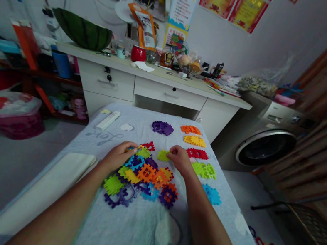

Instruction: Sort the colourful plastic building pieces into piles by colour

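Observation:
My right hand [180,158] pinches a lime-green interlocking plastic block [163,155] by its edge, just above the cloth. At the upper left of a mixed pile of notched square blocks [146,173], my left hand [119,155] has its fingers closed on a yellow block [129,149], partly hidden by them. Orange, purple, blue, red, green and yellow blocks overlap in the pile. Along the right side lie single-colour groups: orange [190,130], yellow [195,141], red [197,153], lime green [204,170] and blue [212,195]. A purple group [162,128] lies further back.
A pale blue cloth [143,237] covers the table. On its left lie a white bar-shaped object [108,120] and a folded cream cloth [47,186]. Behind stands a cluttered white desk [168,94]. A washing machine [260,131] and a chair [313,225] are at the right.

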A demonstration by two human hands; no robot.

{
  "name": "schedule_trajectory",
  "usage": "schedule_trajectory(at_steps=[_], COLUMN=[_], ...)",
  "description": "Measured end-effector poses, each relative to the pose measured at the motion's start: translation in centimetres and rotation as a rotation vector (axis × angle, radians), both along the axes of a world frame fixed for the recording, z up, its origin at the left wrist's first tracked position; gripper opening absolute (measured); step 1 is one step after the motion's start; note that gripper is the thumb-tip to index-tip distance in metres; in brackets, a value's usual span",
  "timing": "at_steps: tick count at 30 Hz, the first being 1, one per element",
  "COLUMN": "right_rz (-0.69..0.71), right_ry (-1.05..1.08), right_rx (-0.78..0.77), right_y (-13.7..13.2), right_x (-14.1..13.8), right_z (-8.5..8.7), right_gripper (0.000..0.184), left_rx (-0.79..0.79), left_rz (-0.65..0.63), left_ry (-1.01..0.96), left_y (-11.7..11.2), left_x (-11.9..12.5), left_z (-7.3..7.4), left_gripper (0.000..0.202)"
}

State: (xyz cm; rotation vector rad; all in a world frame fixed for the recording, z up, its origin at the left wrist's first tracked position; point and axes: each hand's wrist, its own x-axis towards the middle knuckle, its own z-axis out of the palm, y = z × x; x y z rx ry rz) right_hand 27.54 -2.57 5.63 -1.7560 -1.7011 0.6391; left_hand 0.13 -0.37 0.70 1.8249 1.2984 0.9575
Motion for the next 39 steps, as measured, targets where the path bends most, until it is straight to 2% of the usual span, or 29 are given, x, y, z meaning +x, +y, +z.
schedule_trajectory(at_steps=[5, 8, 12, 18, 24, 27, 31, 35, 39], right_rz=[-0.085, 0.028, 0.174, 0.158, 0.154, 0.05, -0.079, -0.15, -0.12], right_ry=[-0.208, -0.301, -0.308, -0.438, -0.447, -0.4, -0.402, -0.427, -0.436], right_rx=[0.152, 0.094, 0.003, 0.002, 0.038, 0.105, 0.099, 0.051, 0.021], right_y=[-1.4, -2.2, -2.6, -2.1, -2.4, -3.0, -4.4, -6.1, -7.2], right_x=[1.9, 2.5, 2.9, 2.5, 3.0, 5.4, 10.8, 15.6, 17.3], right_z=[0.3, 0.0, -0.2, -0.7, 0.1, 1.2, 2.4, 2.2, 1.3], right_gripper=[0.009, 0.015, 0.026, 0.044, 0.043, 0.04, 0.044, 0.047, 0.051], left_rx=[0.013, 0.019, 0.013, 0.004, 0.004, 0.007, 0.008, 0.003, -0.014], left_rz=[0.005, -0.002, -0.005, -0.001, -0.004, 0.006, 0.003, 0.01, 0.013], left_ry=[-0.012, -0.01, -0.007, -0.015, -0.022, 0.007, 0.023, 0.021, 0.007], left_y=[0.0, 0.0, 0.1, 0.0, 0.0, -0.1, -0.1, -0.3, -0.5], left_x=[0.1, 0.1, 0.0, 0.0, 0.0, 0.0, -0.1, 0.0, 0.1], left_z=[0.1, 0.2, 0.0, -0.1, -0.1, 0.0, 0.2, 0.5, 0.9], left_gripper=[0.04, 0.039, 0.039, 0.04, 0.041, 0.041, 0.041, 0.042, 0.042])
